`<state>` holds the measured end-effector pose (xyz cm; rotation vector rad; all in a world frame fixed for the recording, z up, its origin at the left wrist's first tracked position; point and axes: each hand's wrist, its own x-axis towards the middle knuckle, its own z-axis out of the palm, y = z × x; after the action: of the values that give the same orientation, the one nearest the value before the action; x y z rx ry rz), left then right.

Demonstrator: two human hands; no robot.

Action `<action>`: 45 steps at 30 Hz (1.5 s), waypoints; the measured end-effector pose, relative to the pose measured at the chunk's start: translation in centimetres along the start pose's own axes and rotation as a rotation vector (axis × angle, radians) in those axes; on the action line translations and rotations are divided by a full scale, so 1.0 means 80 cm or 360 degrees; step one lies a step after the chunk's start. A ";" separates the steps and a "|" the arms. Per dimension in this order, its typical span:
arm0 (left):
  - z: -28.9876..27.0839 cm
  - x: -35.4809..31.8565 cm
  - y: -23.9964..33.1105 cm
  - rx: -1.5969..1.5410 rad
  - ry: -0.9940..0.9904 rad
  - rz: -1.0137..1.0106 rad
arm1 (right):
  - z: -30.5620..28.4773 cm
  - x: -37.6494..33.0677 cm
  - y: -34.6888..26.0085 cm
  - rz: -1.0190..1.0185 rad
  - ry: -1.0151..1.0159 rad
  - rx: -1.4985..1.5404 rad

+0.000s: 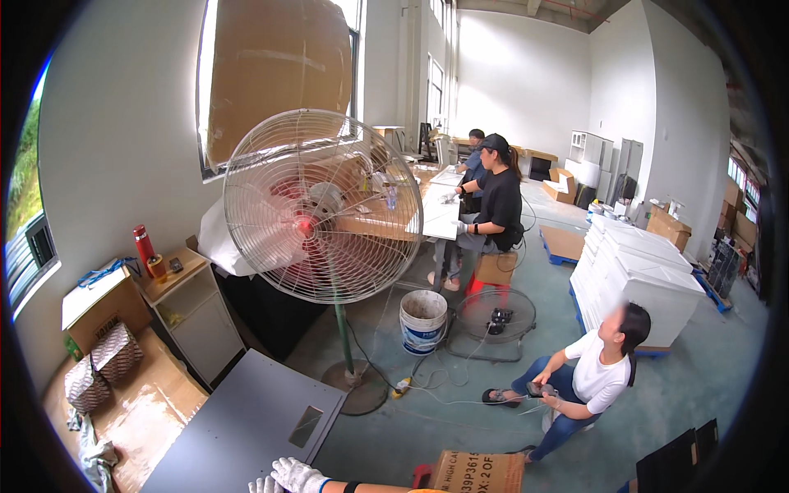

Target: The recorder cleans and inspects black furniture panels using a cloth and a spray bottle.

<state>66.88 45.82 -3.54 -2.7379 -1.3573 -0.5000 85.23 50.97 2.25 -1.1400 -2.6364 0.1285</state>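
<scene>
At the lower edge, my right hand in a white knit glove reaches in from the right, its forearm crossing the bottom of the view. Its fingers look stretched out, and I see nothing held in them. Just left of it, my left hand shows only its gloved fingers, apart, with the rest cut off by the edge. Both hands are by the near edge of a large grey panel with a rectangular cutout. Whether they touch the panel I cannot tell.
A big caged pedestal fan stands beyond the panel. Behind it are a bucket, a floor fan and cables. One person sits low at right; others work at a table. A cardboard box is nearby.
</scene>
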 end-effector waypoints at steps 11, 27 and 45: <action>-0.033 0.003 0.018 -0.0122 -0.0260 -0.0156 | -0.252 -0.001 0.181 0.1303 0.0345 0.0712; -0.037 0.008 0.012 -0.0130 -0.0216 -0.0068 | -0.014 -0.332 0.143 0.0535 -0.1301 0.0380; -0.042 -0.160 -0.089 0.0036 -0.0346 0.0329 | 0.142 -0.559 0.009 0.2478 -0.0440 0.0886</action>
<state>53.20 39.81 -4.99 -2.9387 -1.0879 -0.1778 111.87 19.26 -18.04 -2.6051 -1.0446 1.2042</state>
